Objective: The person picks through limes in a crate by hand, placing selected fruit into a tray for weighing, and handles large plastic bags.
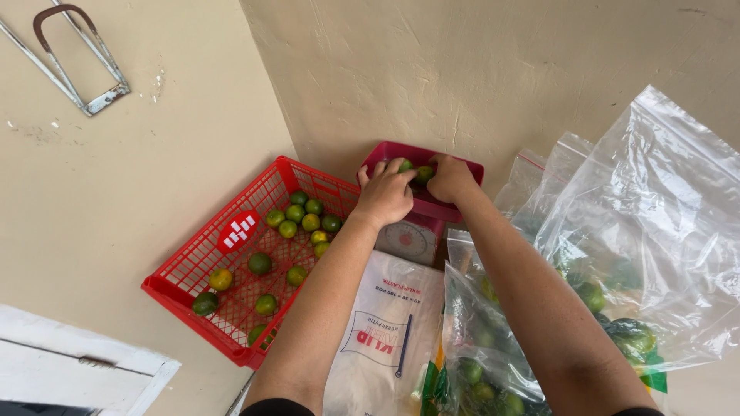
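Note:
Both my hands reach into a dark-pink scale tray (462,168) on a small kitchen scale (408,240). My left hand (383,196) curls over green limes (407,166) in the tray. My right hand (451,179) cups the limes from the other side, touching one lime (424,174). To the left sits a red plastic basket (193,262) with several loose green and yellowish limes (289,229).
Clear zip bags (655,231) holding limes stand at the right, with another filled bag (482,339) under my right forearm. A flat pack of plastic bags (385,331) lies below the scale. A beige wall is behind; a white frame (69,362) is at lower left.

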